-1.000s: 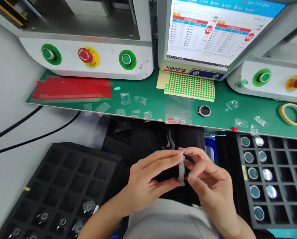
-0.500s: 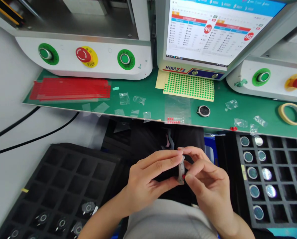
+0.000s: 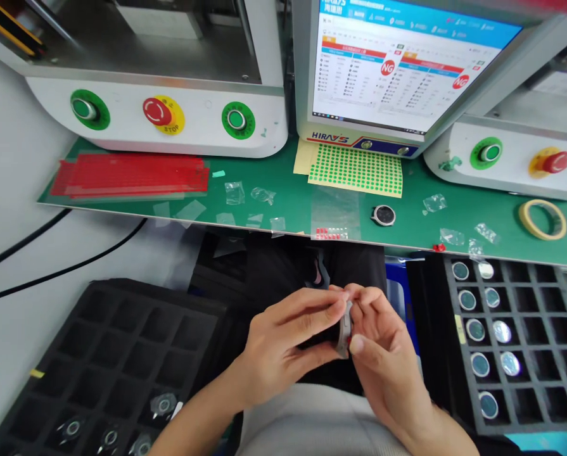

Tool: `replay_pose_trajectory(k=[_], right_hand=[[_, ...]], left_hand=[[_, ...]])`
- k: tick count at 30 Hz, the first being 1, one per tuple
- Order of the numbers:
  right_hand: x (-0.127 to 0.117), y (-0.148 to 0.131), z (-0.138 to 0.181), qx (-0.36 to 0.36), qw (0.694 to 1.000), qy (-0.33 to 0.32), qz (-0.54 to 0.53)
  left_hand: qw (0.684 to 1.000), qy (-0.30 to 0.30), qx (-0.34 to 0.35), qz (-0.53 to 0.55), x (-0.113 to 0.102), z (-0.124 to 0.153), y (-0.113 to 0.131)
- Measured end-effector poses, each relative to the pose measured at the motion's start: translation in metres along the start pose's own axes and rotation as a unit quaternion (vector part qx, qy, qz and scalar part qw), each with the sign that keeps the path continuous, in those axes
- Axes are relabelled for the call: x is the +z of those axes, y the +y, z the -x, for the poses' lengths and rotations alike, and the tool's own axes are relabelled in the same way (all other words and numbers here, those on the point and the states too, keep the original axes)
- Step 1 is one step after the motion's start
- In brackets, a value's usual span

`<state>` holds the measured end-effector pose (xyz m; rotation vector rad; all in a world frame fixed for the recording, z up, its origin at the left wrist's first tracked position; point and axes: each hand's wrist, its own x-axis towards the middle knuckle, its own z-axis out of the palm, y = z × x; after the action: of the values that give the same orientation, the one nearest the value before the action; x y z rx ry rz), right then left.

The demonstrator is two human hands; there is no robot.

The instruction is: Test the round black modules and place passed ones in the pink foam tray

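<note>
**A:** Right hand [image 3: 382,361] has closed in over the last second. Its fingers, splayed before, now bunch on the top edge of the round watch-like part [image 3: 344,329], with the thumb pressed near its lower rim.

**B:** And the left hand [image 3: 283,345]?

**A:** Same grip as before: forefinger over the top, thumb underneath, clamped on that part. It stands on edge between both hands, over the lap at six o'clock, below the bench edge.

**B:** What could go wrong from here?

**A:** It's held in mid-air by its thin rim only. If a thumb slides, I'd judge it pops free and drops to the lap or the floor. Fingertips straying onto the face could also smear it.

**B:** Talk me through the trays.

**A:** At seven o'clock is a black foam tray [image 3: 121,342]. Only its nearest rows hold metal-cased parts [image 3: 162,403], one to a pocket. At four o'clock is a second gridded tray [image 3: 540,380], and its two left columns carry shiny round discs [image 3: 476,329], again one to a pocket.

**B:** And up on the bench?

**A:** A loose round part [image 3: 383,215] lies on the green mat [image 3: 293,202], at one o'clock from the hands. Behind it is a sheet of green dot stickers [image 3: 354,169]. A tape roll [image 3: 542,220] sits at two o'clock.
</note>
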<state>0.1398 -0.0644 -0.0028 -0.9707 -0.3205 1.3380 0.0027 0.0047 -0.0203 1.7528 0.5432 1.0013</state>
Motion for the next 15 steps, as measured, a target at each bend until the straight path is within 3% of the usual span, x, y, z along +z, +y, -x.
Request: replay_pose_trajectory(k=[2, 5, 9, 11, 15], right_hand=[[-0.001, -0.004, -0.002, -0.055, 0.998, 0.008, 0.0], [-0.009, -0.008, -0.005, -0.141, 0.989, 0.043, 0.023], [-0.016, -0.003, -0.003, -0.162, 0.979, 0.063, 0.104], [-0.014, 0.002, 0.002, -0.2, 0.965, 0.058, 0.162], [-0.005, 0.009, 0.01, -0.273, 0.932, 0.025, 0.237]], left_hand=[[0.989, 0.001, -0.083, 0.121, 0.003, -0.002, -0.005], [0.924, 0.028, -0.219, 0.311, 0.008, -0.003, -0.009], [0.835, 0.056, -0.278, 0.472, 0.014, -0.003, -0.01], [0.824, 0.063, -0.273, 0.493, 0.017, -0.003, -0.009], [0.842, 0.088, -0.282, 0.452, 0.022, -0.001, -0.007]])
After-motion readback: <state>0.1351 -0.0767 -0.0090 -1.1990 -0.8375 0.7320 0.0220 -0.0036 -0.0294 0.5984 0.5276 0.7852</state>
